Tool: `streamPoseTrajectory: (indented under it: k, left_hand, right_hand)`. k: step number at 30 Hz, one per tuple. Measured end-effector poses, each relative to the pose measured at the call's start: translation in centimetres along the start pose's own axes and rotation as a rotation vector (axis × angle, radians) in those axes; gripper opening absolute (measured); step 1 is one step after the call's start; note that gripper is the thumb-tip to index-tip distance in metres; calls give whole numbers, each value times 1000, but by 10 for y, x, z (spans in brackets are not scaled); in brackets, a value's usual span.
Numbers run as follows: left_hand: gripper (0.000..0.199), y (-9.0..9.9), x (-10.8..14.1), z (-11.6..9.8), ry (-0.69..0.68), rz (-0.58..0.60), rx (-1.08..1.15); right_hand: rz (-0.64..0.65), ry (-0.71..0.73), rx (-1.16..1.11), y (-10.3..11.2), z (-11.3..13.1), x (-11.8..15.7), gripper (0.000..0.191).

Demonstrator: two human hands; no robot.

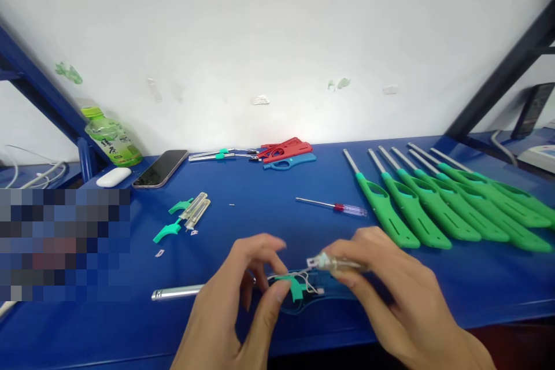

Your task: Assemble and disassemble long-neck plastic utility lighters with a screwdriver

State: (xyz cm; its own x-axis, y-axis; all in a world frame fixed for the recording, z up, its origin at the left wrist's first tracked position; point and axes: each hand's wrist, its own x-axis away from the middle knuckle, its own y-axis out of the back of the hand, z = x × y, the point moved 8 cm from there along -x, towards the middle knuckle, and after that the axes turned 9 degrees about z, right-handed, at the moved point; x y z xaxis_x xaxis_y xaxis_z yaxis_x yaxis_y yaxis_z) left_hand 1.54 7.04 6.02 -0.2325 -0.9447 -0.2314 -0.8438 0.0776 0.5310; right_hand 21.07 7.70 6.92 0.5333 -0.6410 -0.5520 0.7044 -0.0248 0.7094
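From where I stand, the right hand [390, 295] grips a clear fuel tank [344, 264] between thumb and fingers, its fitting end turned towards the left hand [243, 306], probably so that end stays free of the fingertips. The left hand curls over a blue lighter shell [301, 307], thumb at a turquoise trigger [297, 289]; whether it pinches the trigger or only steadies it, I cannot tell. The shell lies open near the tabletop's [260, 214] front edge, well within reach of both hands, with thin wires [309, 280] loose inside. A silver tube [177, 292] lies in line with it, pointing to the left edge.

Beyond the hands, a screwdriver [347, 208] lies with its handle to the right, which looks handy for the right hand. To the left, spare tanks [197, 211] and turquoise levers [167, 232] sit together, seemingly grouped as small parts. Along the right edge, green lighters [416, 208] lie side by side, tubes towards the back, perhaps to save room.

At the back edge, red shells [288, 149] lie heaped by another blue shell [290, 162], with metal rods [212, 155] beside them. A phone [161, 169], white case [114, 177] and bottle [113, 139] stay in the back left corner, apparently out of the way.
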Motion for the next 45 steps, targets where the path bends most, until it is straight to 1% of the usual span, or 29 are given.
streamPoseTrajectory:
  k: [2, 4, 6, 8, 11, 13, 17, 23, 29, 40, 45]
  left_hand:
    - [27, -5, -9, -4, -97, 28, -231]
    - [23, -17, -17, -7, -189, 96, -365]
    - [19, -27, -24, -9, -240, 144, -403]
    - [19, -33, -28, -9, -251, 163, -397]
    - [25, -36, -30, -8, -259, 169, -369]
    - [25, -35, -29, -6, -264, 152, -359]
    - [18, -31, -24, -6, -305, 100, -329]
    - [25, -28, -20, -8, -372, 48, -328]
    - [22, -30, -19, -9, -378, 52, -351]
    - [23, -31, -16, -9, -390, 57, -357]
    - [21, -31, -17, -11, -395, 58, -344]
  right_hand:
    - [-52, -85, 31, 4, -7, 2, 19]
    - [-88, -131, 52, 7, -10, 3, 19]
    - [-96, -172, 60, 9, -14, 4, 19]
    - [-95, -207, 61, 9, -17, 4, 19]
    - [-87, -240, 60, 8, -20, 6, 17]
    - [-83, -252, 65, 6, -22, 8, 15]
    - [-47, -269, 65, 2, -24, 11, 15]
    - [31, -241, 17, -1, -19, 7, 17]
    - [47, -220, -14, -1, -17, 5, 18]
    - [68, -228, -18, -4, -18, 7, 19]
    - [72, -204, -13, -3, -17, 6, 20]
